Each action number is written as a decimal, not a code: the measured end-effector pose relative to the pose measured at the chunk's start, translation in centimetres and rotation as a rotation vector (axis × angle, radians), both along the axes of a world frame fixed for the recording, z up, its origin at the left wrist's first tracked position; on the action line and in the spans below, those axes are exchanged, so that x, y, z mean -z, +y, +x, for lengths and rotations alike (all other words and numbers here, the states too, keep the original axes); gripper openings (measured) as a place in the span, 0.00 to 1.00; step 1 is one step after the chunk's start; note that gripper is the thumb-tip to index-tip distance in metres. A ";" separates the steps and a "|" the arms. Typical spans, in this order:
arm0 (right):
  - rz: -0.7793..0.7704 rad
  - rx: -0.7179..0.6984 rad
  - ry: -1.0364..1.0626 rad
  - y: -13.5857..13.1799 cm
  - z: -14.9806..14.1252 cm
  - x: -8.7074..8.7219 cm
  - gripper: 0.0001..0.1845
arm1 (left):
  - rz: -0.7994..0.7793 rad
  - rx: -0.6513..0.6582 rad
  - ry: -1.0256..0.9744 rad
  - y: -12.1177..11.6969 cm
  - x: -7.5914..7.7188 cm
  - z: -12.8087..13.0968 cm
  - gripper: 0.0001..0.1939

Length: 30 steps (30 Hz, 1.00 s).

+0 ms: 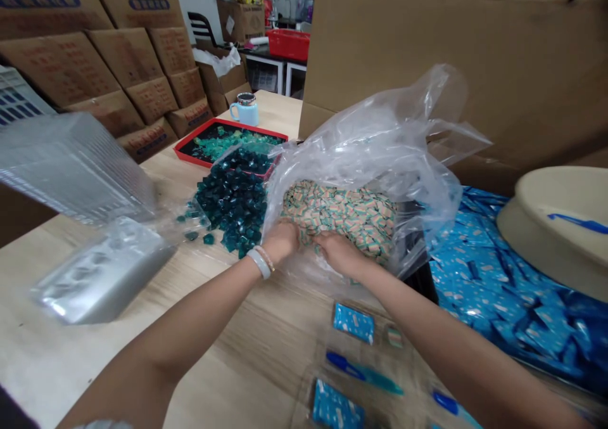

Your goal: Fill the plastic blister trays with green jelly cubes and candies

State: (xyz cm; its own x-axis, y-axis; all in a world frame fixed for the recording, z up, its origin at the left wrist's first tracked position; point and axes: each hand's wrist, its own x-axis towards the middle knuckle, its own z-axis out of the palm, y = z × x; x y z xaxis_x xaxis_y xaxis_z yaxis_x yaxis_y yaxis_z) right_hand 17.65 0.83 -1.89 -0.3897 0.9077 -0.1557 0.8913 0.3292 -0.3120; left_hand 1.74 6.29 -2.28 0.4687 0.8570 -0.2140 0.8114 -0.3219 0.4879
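Note:
A clear plastic bag [380,131] lies wide open, full of small flat striped pieces [351,217] in orange, white and green. At the bag's near edge, my left hand [284,241] has its fingers curled in against the pieces; what they grip is hidden. My right hand [338,252] reaches in beside it from the right, fingertips drawn together among the pieces. Left of the bag sits a heap of dark teal glassy chunks [232,201]. Below my hands, a clear plastic tray [308,378] holds blue packets [354,322] and a blue plastic tool [363,373].
A red-rimmed tray [190,155] of green chips and a light blue mug [246,111] stand behind. Stacked clear plastic trays [104,277] lie left. Right are many blue packets [489,277] and a cream tub [536,239]. Cardboard [451,55] rises behind the bag.

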 end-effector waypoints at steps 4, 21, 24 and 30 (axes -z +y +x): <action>0.118 0.130 0.053 -1.7 0.1 0.8 0.17 | 0.070 -0.033 -0.051 -0.6 -0.8 -0.3 0.11; 0.287 0.257 0.337 -3.4 1.6 3.1 0.12 | 0.124 -0.017 0.064 -3.7 0.1 0.2 0.12; 0.259 0.232 0.418 -2.9 1.9 3.2 0.09 | 0.133 0.016 0.068 -3.7 0.3 0.2 0.12; 0.053 0.246 0.382 -0.6 1.3 3.1 0.14 | 0.152 0.031 0.169 -3.5 -0.1 1.1 0.10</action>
State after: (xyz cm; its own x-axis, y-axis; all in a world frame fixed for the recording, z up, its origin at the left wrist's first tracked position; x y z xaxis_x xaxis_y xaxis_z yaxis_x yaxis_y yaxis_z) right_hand 18.96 0.27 -5.03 -0.1817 0.9833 0.0064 0.7691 0.1461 -0.6222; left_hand 2.81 2.81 -2.22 0.4634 0.8714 -0.1607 0.8662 -0.4072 0.2898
